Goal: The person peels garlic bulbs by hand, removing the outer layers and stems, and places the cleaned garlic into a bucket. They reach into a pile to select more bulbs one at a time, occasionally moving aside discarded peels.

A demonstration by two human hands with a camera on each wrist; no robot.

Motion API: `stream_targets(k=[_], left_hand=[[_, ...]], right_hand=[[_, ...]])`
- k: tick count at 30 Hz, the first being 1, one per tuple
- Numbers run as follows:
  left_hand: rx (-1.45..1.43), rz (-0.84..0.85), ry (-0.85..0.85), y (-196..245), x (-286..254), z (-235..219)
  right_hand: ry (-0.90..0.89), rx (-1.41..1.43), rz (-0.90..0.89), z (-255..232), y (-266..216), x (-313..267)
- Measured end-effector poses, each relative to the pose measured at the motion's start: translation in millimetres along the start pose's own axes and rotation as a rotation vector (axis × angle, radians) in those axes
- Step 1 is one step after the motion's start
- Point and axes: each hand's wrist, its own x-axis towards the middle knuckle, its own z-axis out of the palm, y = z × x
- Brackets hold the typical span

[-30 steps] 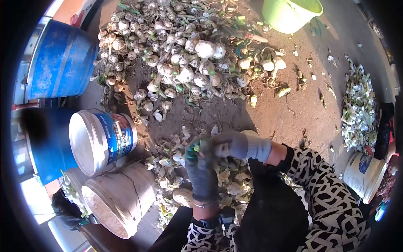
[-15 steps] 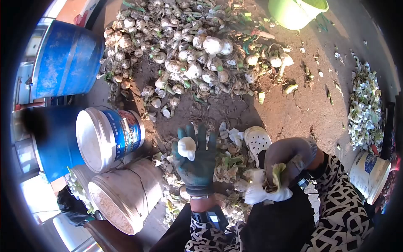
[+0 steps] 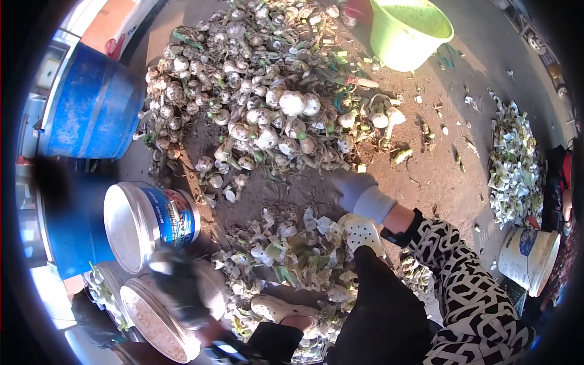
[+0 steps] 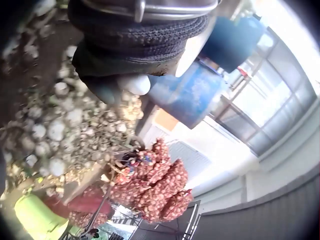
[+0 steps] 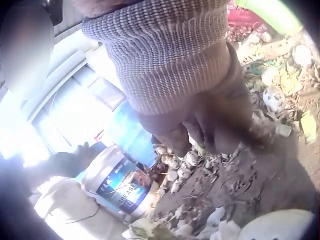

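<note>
The gloved left hand [image 3: 179,286], blurred, is over the rims of the white buckets at the left. Its fingers hold a white peeled bulb [image 3: 160,263], which also shows as a white bulb [image 4: 134,84] beside the dark glove [image 4: 107,87] in the left wrist view. The gloved right hand [image 3: 356,190] is above bare soil at the near edge of the bulb heap [image 3: 255,103]. In the right wrist view the right hand [image 5: 210,117] points downward with its fingers loosely bent and nothing visible in them.
A lidded white bucket [image 3: 125,228] and an open bucket [image 3: 161,322] stand at left, by blue barrels [image 3: 91,100]. Peeled skins [image 3: 292,249] lie around the pale clogs [image 3: 362,234]. A green bucket [image 3: 404,45] is at the far side, another skin pile [image 3: 516,164] at right.
The left hand has swung left to the buckets with the bulb, which lay on its open palm. The right hand has moved forward toward the heap, and the skins it held are gone from it.
</note>
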Motion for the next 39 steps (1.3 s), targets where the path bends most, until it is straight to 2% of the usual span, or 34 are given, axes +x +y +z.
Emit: stream_targets(k=[1, 2, 3, 4, 5, 6, 7, 8, 9, 10, 12, 13, 15, 16, 17, 18, 19, 20, 21, 22, 24, 25, 26, 28, 29, 30, 32, 33, 34, 35, 36, 37, 38, 39], left_hand=[[0.048, 0.037, -0.022, 30.6, 9.0, 23.9], [0.099, 0.073, -0.044, 57.4, 15.8, 50.9], [0.109, 0.076, -0.048, 68.5, 12.9, 37.7], [0.162, 0.031, -0.042, 76.1, 7.9, 15.5], [0.211, -0.012, -0.04, 78.4, 11.5, 1.8], [0.254, -0.159, -0.06, 46.3, 14.2, 15.4], [0.432, -0.135, -0.001, 2.2, 15.0, 1.8], [0.606, -0.111, 0.065, -45.3, 9.5, -7.1], [1.406, 0.085, 0.004, -101.7, -7.5, 23.8], [1.124, -0.165, 0.119, -128.7, -9.4, 71.9], [0.551, -0.411, 0.375, -176.8, -4.2, 95.1], [0.556, -0.399, 0.298, -197.3, -3.0, 99.9], [0.604, -0.343, 0.122, -236.9, -4.0, 87.9], [0.647, -0.299, 0.014, -250.8, -3.4, 78.8], [0.763, -0.48, -0.002, -238.4, 0.5, 94.3], [0.766, -0.488, -0.007, -236.9, -2.7, 96.1], [0.722, -0.401, -0.028, -235.9, -6.7, 96.8], [0.674, -0.312, -0.048, -234.2, -8.8, 99.8], [0.601, -0.278, 0.031, -232.8, -11.4, 116.4], [0.598, -0.273, 0.031, -231.9, -13.7, 123.9], [0.694, -0.165, -0.022, -231.4, -20.2, 133.2], [0.934, -0.148, -0.015, -230.3, -23.0, 138.1], [0.933, -0.154, -0.014, -228.4, -24.5, 145.1], [1.724, 0.431, -0.177, -223.6, -24.6, 156.3], [1.636, 0.388, -0.147, -225.0, -27.8, 151.1], [1.642, 0.391, -0.148, -222.5, -28.9, 150.5], [1.519, 0.28, -0.096, -219.7, -32.4, 150.8], [1.347, 0.255, -0.064, -222.5, -33.7, 149.7], [1.35, 0.25, -0.066, -220.2, -34.9, 149.0], [0.928, -0.003, -0.047, -214.1, -35.2, 149.6], [0.497, -0.238, -0.026, -209.3, -35.2, 150.9], [0.498, -0.242, -0.026, -206.5, -35.0, 153.7], [0.622, -0.303, -0.034, -203.8, -34.7, 156.7], [0.746, -0.365, -0.04, -201.7, -35.2, 159.6]], right_hand=[[-0.001, 0.001, -0.002, -1.0, 3.0, 9.3], [0.127, 0.001, -0.001, 3.0, 6.4, 21.3], [0.261, 0.006, 0.0, 7.0, 6.7, 34.8], [0.276, 0.016, -0.005, 8.9, 1.6, 53.6], [0.279, 0.021, 0.087, 10.0, -6.2, 76.5], [0.274, 0.022, 0.183, 9.9, -11.0, 95.7], [0.271, 0.019, 0.184, 11.1, -12.8, 112.8], [0.127, 0.007, 0.27, 12.2, -14.9, 129.2], [-0.017, -0.008, 0.352, 14.5, -17.3, 137.5], [-0.023, -0.017, 0.346, 18.7, -17.0, 133.0], [0.179, 0.267, 0.188, 29.1, -11.6, 107.2], [0.239, 0.301, 0.081, 37.2, -13.8, 87.7], [0.219, 0.433, -0.14, 23.5, -36.9, 30.5], [0.284, 0.366, -0.323, 20.2, -45.9, 13.9], [0.368, 0.409, -0.46, 15.4, -51.9, -5.5], [0.456, 0.45, -0.598, 11.4, -53.4, -21.0], [0.461, 0.45, -0.59, 8.8, -49.9, -29.6], [0.385, 0.869, -0.437, 5.8, -45.2, -36.8], [0.29, 1.276, -0.269, 3.0, -41.7, -39.7], [0.289, 1.273, -0.274, -1.9, -36.5, -34.5], [-0.015, 1.018, -0.013, -6.1, -21.3, -18.3], [-0.077, 0.91, -0.071, 8.8, -24.1, -10.7], [-0.08, 0.911, -0.067, 22.7, -26.6, -17.0], [0.08, 1.269, -0.103, 27.5, -45.8, -29.8], [0.132, 1.195, -0.207, 28.8, -44.9, -29.9], [0.133, 1.2, -0.211, 27.0, -42.9, -29.7], [-0.086, 1.01, -0.185, 21.5, -36.9, -32.4], [-0.087, 1.014, -0.183, 21.7, -35.1, -35.0], [0.07, 1.014, -0.291, 22.4, -33.6, -37.7], [0.227, 1.008, -0.397, 22.4, -32.0, -41.1], [0.227, 1.011, -0.393, 17.5, -27.5, -43.7], [-0.019, 1.124, -0.295, 8.3, -21.3, -45.3], [-0.271, 1.225, -0.191, 1.4, -17.9, -45.8], [-0.391, 1.367, -0.082, -1.6, -18.6, -45.5]])
